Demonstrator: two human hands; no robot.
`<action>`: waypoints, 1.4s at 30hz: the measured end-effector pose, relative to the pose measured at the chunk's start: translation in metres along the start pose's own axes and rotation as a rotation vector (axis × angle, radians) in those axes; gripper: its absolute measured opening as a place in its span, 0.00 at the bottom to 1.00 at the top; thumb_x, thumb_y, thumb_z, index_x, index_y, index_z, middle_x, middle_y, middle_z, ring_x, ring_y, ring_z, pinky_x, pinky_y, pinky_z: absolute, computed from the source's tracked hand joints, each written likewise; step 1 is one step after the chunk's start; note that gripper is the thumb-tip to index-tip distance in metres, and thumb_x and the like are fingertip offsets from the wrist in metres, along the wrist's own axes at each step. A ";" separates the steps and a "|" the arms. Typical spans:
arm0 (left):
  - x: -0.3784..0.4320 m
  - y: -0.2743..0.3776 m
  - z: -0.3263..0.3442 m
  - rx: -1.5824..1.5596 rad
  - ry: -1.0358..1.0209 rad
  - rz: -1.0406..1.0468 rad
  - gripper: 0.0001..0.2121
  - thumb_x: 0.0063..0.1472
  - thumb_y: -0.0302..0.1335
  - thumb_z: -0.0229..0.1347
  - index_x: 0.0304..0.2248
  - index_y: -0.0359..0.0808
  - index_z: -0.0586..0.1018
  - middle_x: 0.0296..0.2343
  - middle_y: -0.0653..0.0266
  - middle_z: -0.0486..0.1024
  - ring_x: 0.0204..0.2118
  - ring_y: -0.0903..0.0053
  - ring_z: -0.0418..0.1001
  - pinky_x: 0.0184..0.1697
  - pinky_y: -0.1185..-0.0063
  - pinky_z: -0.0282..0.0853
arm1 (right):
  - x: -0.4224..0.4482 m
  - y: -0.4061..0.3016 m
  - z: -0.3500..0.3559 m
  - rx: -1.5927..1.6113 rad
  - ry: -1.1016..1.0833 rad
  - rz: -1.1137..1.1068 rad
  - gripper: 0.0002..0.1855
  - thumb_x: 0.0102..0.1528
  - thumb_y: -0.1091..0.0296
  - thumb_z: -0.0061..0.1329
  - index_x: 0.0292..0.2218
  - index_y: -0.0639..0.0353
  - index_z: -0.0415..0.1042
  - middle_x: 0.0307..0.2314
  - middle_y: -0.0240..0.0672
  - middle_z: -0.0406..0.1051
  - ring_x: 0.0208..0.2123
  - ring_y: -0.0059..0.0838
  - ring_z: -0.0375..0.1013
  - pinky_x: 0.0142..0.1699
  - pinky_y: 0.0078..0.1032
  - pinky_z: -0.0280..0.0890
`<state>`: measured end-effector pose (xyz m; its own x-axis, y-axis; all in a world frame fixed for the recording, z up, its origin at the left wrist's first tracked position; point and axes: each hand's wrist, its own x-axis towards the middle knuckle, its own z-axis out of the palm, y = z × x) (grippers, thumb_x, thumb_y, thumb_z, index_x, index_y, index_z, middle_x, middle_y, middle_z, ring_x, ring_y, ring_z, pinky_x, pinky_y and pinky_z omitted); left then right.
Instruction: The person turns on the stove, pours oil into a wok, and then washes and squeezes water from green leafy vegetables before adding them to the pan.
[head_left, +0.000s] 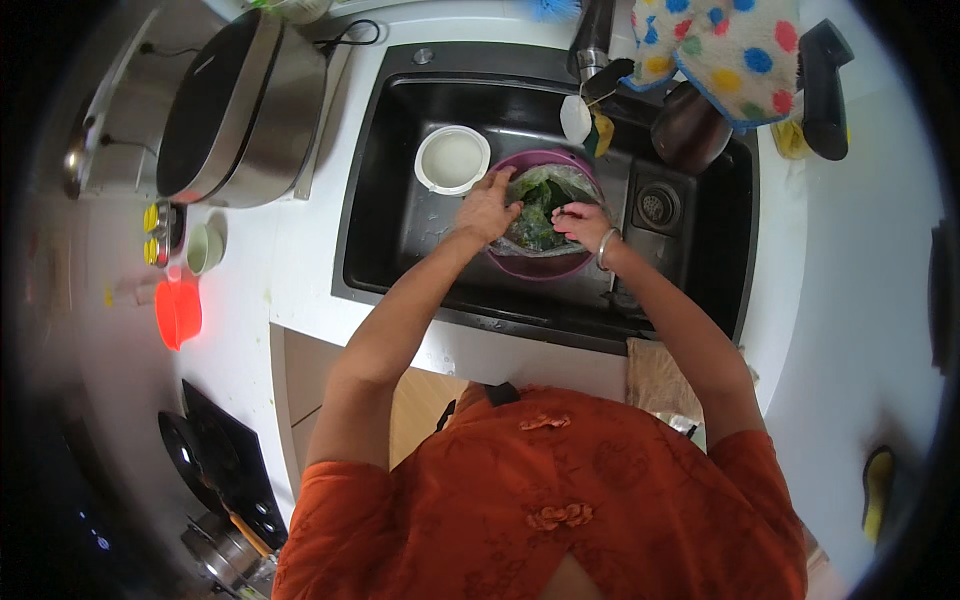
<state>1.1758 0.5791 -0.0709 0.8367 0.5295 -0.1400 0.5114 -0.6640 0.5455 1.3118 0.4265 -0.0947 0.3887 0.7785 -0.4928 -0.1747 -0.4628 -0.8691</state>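
A purple bowl (540, 268) stands in a black kitchen sink (420, 247). Inside the bowl lies a clear plastic bag (576, 178) with dark green leafy vegetables (541, 217). My left hand (489, 208) rests at the left edge of the bag, over the bowl's rim, fingers apart. With bent fingers, my right hand (583, 223) touches the leaves at the bag's right side; whether it grips any of them is not clear. A bracelet circles my right wrist. Left of the bowl sits a white round bowl (451, 160) on the sink floor.
A faucet (592, 56) and hanging scrubbers (576, 120) are behind the bowl. To the right are a drain (658, 206), a dark rounded vessel (690, 129) and a dotted towel (739, 60). A steel appliance (274, 112), a green cup (204, 249) and a red container (178, 311) stand left.
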 end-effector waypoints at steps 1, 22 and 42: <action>0.007 0.004 0.005 0.149 -0.058 0.017 0.30 0.47 0.37 0.54 0.49 0.40 0.57 0.45 0.53 0.60 0.47 0.61 0.59 0.50 0.73 0.56 | 0.008 0.014 0.000 -0.094 0.016 -0.031 0.13 0.46 0.67 0.47 0.33 0.64 0.69 0.25 0.34 0.70 0.27 0.21 0.69 0.31 0.17 0.61; 0.019 0.022 -0.043 -0.887 -0.113 -0.330 0.06 0.59 0.27 0.41 0.35 0.37 0.67 0.15 0.69 0.62 0.12 0.85 0.60 0.15 0.82 0.62 | 0.001 0.033 0.002 -0.684 0.060 -0.014 0.25 0.48 0.69 0.42 0.49 0.58 0.55 0.42 0.47 0.61 0.43 0.44 0.62 0.46 0.31 0.58; -0.030 0.099 -0.094 -1.142 -0.359 -0.344 0.05 0.59 0.30 0.43 0.31 0.38 0.64 0.13 0.75 0.58 0.11 0.90 0.52 0.10 0.88 0.52 | -0.003 -0.013 0.028 -0.478 0.048 -0.195 0.16 0.48 0.65 0.40 0.38 0.61 0.66 0.33 0.48 0.66 0.37 0.46 0.65 0.42 0.33 0.59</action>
<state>1.1831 0.5471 0.0645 0.7913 0.2910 -0.5377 0.4026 0.4139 0.8165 1.2875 0.4425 -0.0830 0.4154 0.8548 -0.3110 0.3342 -0.4614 -0.8218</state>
